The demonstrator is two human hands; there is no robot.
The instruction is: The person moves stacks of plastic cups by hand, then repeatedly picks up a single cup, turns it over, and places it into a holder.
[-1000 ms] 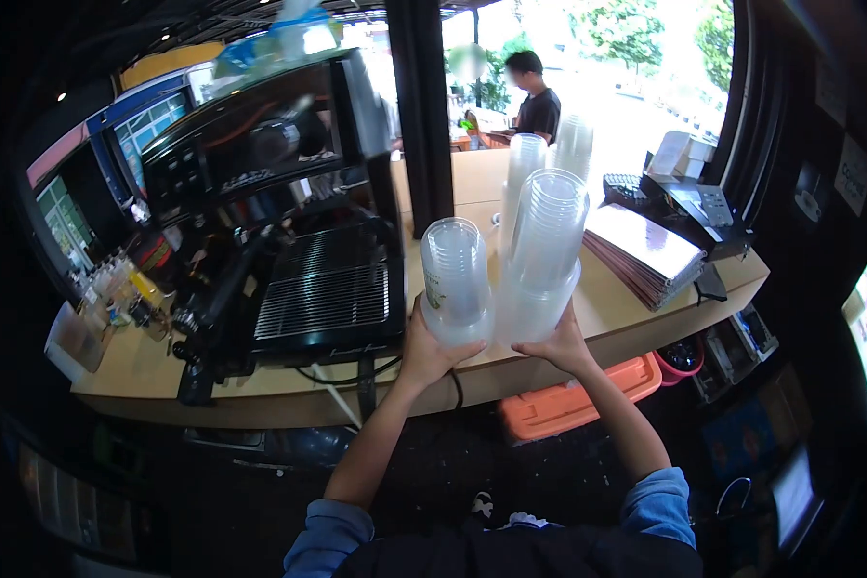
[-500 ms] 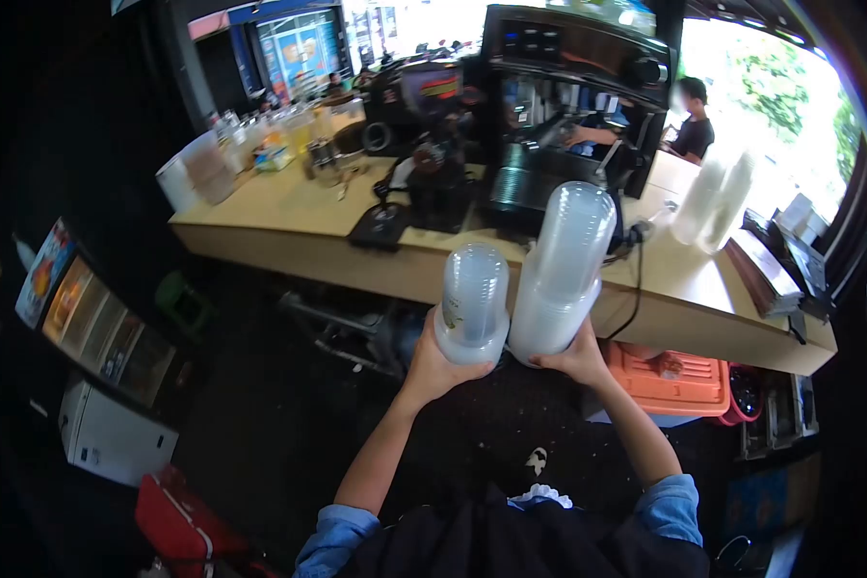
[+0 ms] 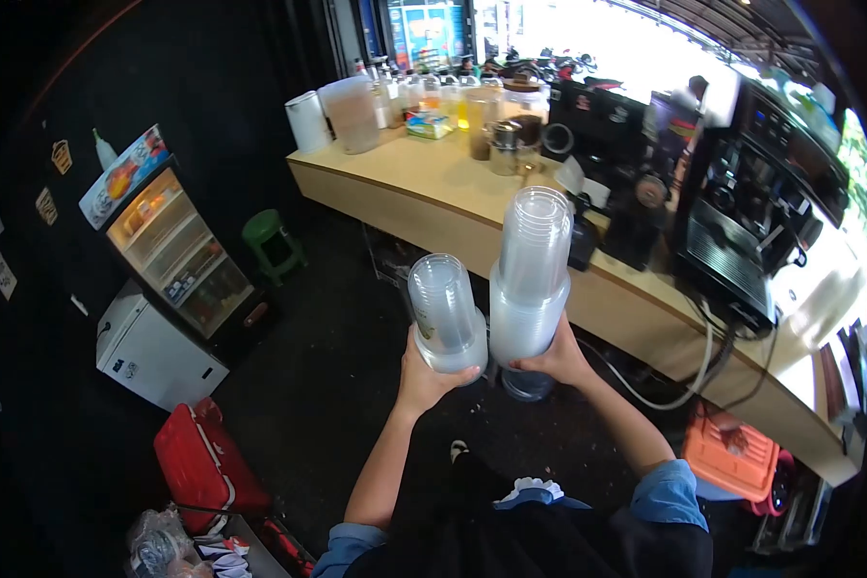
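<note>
My left hand [image 3: 430, 378] is wrapped round the lower part of a stack of clear plastic cups [image 3: 442, 306], turned bottom up. Beside it, my right hand [image 3: 551, 358] grips a taller stack of clear plastic cups [image 3: 535, 255], also bottom up. The two stacks stand close together in front of me, above the dark floor and short of the counter. Printing shows on the side of the left stack. Part of each hand's fingers is hidden behind the cups.
A wooden counter [image 3: 405, 193] runs across, bearing an espresso machine [image 3: 742, 212], a metal pitcher [image 3: 504, 149] and bottles. Leftward stand a display fridge [image 3: 178, 250], a green stool [image 3: 273, 246], a white freezer [image 3: 154, 352] and a red cooler box [image 3: 207, 462]. An orange-lidded box [image 3: 732, 453] sits right.
My view has swung to the left, so the counter and espresso machine appear farther right and the fridge shows more fully. Both hands still hold their cup stacks.
</note>
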